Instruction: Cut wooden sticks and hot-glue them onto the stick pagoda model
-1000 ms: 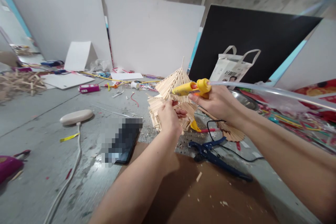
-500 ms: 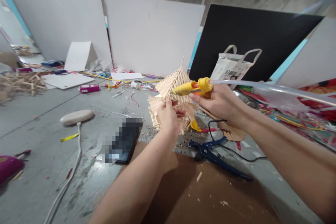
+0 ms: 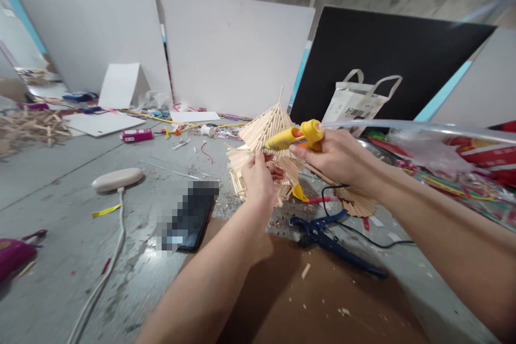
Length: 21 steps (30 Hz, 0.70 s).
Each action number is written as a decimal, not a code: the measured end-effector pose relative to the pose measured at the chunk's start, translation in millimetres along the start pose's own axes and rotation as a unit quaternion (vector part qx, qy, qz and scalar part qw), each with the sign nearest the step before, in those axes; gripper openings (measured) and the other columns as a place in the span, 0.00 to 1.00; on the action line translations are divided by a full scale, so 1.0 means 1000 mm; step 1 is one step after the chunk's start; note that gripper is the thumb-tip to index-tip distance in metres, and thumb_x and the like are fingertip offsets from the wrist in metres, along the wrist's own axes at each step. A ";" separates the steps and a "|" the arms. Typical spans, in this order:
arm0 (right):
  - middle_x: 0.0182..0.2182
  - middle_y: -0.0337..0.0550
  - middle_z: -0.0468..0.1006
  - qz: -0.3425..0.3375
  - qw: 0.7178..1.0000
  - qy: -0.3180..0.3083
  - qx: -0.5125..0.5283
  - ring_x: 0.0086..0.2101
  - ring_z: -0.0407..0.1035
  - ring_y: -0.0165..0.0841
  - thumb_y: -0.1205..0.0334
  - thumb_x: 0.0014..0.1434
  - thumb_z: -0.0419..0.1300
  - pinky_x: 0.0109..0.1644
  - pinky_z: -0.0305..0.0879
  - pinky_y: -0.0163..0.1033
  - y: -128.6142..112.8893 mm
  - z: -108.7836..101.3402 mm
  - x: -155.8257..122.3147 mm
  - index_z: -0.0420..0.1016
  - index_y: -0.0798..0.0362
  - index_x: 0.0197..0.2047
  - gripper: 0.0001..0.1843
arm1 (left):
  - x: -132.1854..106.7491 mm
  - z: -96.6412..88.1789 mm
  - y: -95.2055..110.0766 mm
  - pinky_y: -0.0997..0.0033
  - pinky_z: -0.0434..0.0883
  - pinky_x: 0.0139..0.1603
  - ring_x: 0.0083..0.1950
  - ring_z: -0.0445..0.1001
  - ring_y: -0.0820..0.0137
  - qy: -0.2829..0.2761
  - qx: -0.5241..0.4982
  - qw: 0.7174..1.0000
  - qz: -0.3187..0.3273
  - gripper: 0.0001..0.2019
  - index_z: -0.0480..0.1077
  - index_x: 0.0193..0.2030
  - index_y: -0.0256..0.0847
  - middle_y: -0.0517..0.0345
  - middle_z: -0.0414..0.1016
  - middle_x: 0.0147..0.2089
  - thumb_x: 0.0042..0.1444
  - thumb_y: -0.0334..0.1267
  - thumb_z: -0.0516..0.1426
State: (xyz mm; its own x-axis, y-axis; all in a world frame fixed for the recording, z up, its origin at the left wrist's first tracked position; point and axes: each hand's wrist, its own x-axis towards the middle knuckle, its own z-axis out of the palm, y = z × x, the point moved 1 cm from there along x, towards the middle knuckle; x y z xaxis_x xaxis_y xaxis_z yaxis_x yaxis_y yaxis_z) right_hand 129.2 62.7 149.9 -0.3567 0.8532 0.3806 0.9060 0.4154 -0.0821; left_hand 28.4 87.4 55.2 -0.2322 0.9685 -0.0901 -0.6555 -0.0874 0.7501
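My right hand (image 3: 341,153) grips a yellow glue gun (image 3: 292,137), its nozzle pointing left, with a long clear glue stick (image 3: 403,128) running out behind. In front of me stands a model house of thin wooden sticks (image 3: 266,123) with a pointed, layered roof. My left hand (image 3: 258,177) is at the front of the model, thumb and fingers pinched together just below the nozzle. What they pinch is hidden. Part of the model's lower wall shows around the left hand.
A phone (image 3: 193,215) and a white device with a cable (image 3: 117,179) lie to the left. Blue cutting pliers (image 3: 334,244) rest on a brown board (image 3: 314,301). A tote bag (image 3: 355,98) leans by a black panel (image 3: 387,59). Loose sticks (image 3: 34,129) are piled far left.
The glue gun and my right hand have shifted very slightly left. The left hand and the model look almost the same.
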 end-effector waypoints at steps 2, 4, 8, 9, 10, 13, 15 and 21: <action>0.22 0.43 0.70 0.002 1.000 0.001 -0.002 0.24 0.61 0.31 0.48 0.52 0.49 0.28 0.53 0.37 0.000 0.000 0.000 0.67 0.54 0.27 0.18 | 0.000 0.000 0.000 0.80 0.58 0.14 0.12 0.62 0.81 -0.002 0.000 1.000 0.001 0.09 0.61 0.33 0.36 0.63 0.64 0.25 0.53 0.40 0.47; 0.21 0.43 0.69 0.007 1.000 0.000 -0.001 0.24 0.61 0.31 0.48 0.52 0.49 0.28 0.53 0.37 0.000 0.000 0.000 0.68 0.53 0.27 0.18 | 0.000 0.000 0.000 0.80 0.58 0.14 0.13 0.61 0.82 -0.001 0.001 1.000 0.000 0.10 0.61 0.33 0.36 0.63 0.64 0.25 0.53 0.41 0.47; 0.20 0.42 0.68 0.007 1.000 0.008 0.002 0.24 0.62 0.32 0.47 0.51 0.50 0.28 0.54 0.37 0.002 0.002 0.001 0.69 0.52 0.28 0.17 | 0.000 -0.001 0.000 0.81 0.58 0.15 0.13 0.61 0.82 0.005 0.004 1.000 -0.004 0.10 0.61 0.33 0.37 0.63 0.64 0.24 0.53 0.43 0.47; 0.20 0.42 0.68 0.008 1.000 0.010 0.002 0.24 0.63 0.32 0.47 0.51 0.50 0.28 0.54 0.38 0.003 0.002 0.001 0.69 0.52 0.28 0.17 | 0.000 -0.001 0.000 0.80 0.58 0.15 0.13 0.61 0.82 0.004 0.004 1.000 -0.003 0.10 0.61 0.33 0.37 0.63 0.64 0.24 0.53 0.43 0.47; 0.20 0.43 0.69 0.007 1.000 0.012 0.002 0.24 0.62 0.32 0.47 0.51 0.50 0.28 0.54 0.38 0.003 0.003 0.001 0.69 0.52 0.27 0.17 | 0.000 0.000 0.000 0.80 0.58 0.15 0.13 0.61 0.82 0.002 0.004 1.000 -0.002 0.10 0.62 0.33 0.37 0.63 0.64 0.24 0.52 0.42 0.47; 0.21 0.43 0.69 0.000 1.000 0.015 0.003 0.24 0.62 0.32 0.47 0.51 0.50 0.28 0.54 0.38 0.005 0.004 0.001 0.69 0.52 0.27 0.18 | -0.001 0.000 0.000 0.79 0.58 0.15 0.12 0.62 0.81 0.000 0.000 1.000 -0.002 0.10 0.62 0.33 0.36 0.63 0.64 0.24 0.53 0.41 0.47; 0.21 0.42 0.69 -0.009 1.000 0.012 0.001 0.23 0.61 0.31 0.47 0.52 0.49 0.28 0.53 0.38 0.006 0.004 0.001 0.68 0.52 0.27 0.18 | -0.001 0.001 0.000 0.79 0.59 0.15 0.12 0.61 0.81 0.001 -0.001 1.000 -0.007 0.09 0.62 0.33 0.36 0.63 0.64 0.23 0.53 0.41 0.47; 0.19 0.40 0.67 0.005 1.000 0.007 -0.008 0.22 0.59 0.29 0.46 0.51 0.48 0.25 0.52 0.36 0.004 0.003 0.002 0.67 0.53 0.26 0.19 | -0.001 0.001 0.000 0.80 0.58 0.15 0.13 0.61 0.81 0.000 -0.004 1.000 -0.004 0.09 0.61 0.33 0.36 0.63 0.64 0.24 0.53 0.41 0.47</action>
State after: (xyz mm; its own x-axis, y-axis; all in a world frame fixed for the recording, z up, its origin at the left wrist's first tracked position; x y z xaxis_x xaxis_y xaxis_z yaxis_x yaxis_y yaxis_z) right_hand 131.6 66.9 147.5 -0.3441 0.8529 0.3926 0.9133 0.4011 -0.0709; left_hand 29.4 86.5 55.9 -0.2268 0.9692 -0.0960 -0.6628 -0.0814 0.7443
